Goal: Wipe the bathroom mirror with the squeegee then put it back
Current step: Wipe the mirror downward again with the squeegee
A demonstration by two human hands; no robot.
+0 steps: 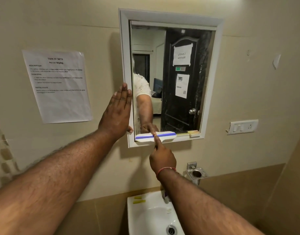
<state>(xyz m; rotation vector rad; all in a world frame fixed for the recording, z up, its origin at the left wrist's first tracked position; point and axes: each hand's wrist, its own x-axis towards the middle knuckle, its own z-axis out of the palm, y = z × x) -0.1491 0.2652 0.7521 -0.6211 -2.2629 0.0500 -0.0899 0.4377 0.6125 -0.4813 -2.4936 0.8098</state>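
Nearest, two forearms reach over the white sink point(151, 216) toward the wall. The right hand point(162, 157) is clenched around the squeegee point(156, 136), index finger laid up along it, its white-and-blue blade pressed flat at the bottom edge of the mirror point(179, 78). The left hand point(117, 112) is released, palm flat against the mirror's white frame point(125, 48), steadying it. The risk, I judge: the blade slipping off the lower frame and leaving a streak, or dripping into the sink.
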